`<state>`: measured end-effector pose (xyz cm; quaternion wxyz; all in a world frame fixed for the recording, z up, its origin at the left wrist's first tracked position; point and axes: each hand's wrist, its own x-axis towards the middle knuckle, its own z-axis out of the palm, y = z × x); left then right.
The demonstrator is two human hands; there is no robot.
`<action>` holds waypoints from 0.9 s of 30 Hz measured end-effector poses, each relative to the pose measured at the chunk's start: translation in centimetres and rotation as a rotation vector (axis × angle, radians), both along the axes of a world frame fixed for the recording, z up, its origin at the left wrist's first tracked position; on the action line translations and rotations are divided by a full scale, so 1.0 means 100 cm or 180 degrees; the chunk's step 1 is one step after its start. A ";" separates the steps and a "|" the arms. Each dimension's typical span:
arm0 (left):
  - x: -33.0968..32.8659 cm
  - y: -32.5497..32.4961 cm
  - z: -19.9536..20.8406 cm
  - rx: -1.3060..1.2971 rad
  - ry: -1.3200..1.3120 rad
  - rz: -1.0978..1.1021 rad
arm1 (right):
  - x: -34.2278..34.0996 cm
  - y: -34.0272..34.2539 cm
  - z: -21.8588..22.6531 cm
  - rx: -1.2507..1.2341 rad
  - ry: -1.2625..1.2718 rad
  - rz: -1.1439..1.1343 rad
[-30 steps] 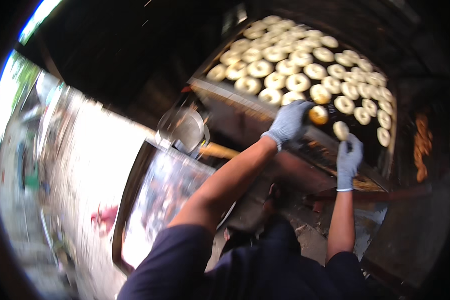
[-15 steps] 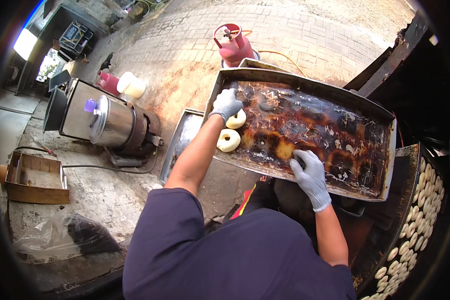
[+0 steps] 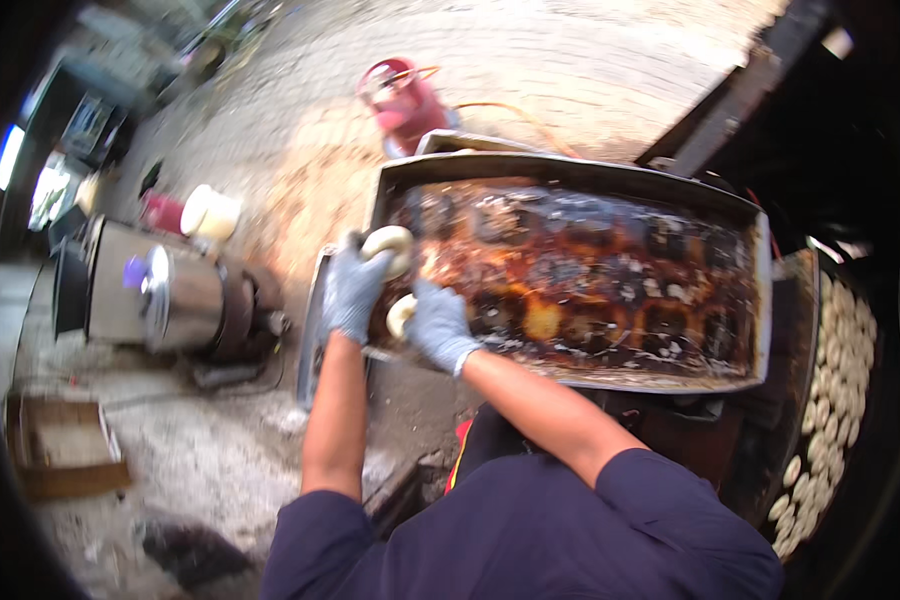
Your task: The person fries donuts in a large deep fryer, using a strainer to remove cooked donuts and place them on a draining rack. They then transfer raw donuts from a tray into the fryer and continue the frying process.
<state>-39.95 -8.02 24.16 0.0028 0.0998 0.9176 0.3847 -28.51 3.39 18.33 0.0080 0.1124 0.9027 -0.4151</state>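
Note:
A rectangular metal baking tray point(image 3: 560, 272), scorched brown and black, lies in front of me. At its left end my left hand point(image 3: 350, 290), in a grey glove, is closed on a pale ring of dough point(image 3: 388, 250). A second dough ring point(image 3: 401, 316) sits nearer to me, partly covered by my gloved right hand point(image 3: 440, 322). The right hand's fingers are curled round this ring's right side; motion smears them a little.
Beyond the tray stands a red gas cylinder point(image 3: 408, 112) with an orange hose. At left are a metal pot point(image 3: 185, 300) on a burner, a white bucket point(image 3: 210, 213) and an open box point(image 3: 67, 447). Many dough rings point(image 3: 830, 400) fill a surface at right.
My right hand has moved left across the tray to the nearer dough ring. The left hand has drawn nearer and taken the farther ring. The view has shifted.

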 end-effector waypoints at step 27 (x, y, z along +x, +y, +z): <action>0.663 0.721 0.021 0.1235 -0.0094 -0.6523 | 0.810 0.451 0.073 0.1930 -0.0091 -0.5287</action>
